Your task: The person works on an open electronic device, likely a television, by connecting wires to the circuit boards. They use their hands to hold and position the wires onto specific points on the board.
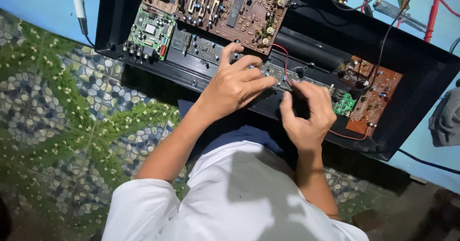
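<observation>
A long, narrow control board (268,71), studded with small knobs and components, lies along the near wall of an open black chassis (421,73), in front of the person. The left hand (235,85) rests on it with its fingers (249,61) spread and pressing down on the strip, closed on nothing. The right hand (306,114) sits just beside it, its fingers (286,108) curled in a pinch near the board's right end; whether they grip anything cannot be told. The board looks light, stiff and fragile, best held by its bare edges, clear of the soldered parts and the thin red wire (285,63) crossing it. Behind it sit a large brown circuit board (215,8) and a small green board (151,30); a smaller brown board (376,97) lies to the right. The chassis stands on a patterned floor (62,121).
</observation>
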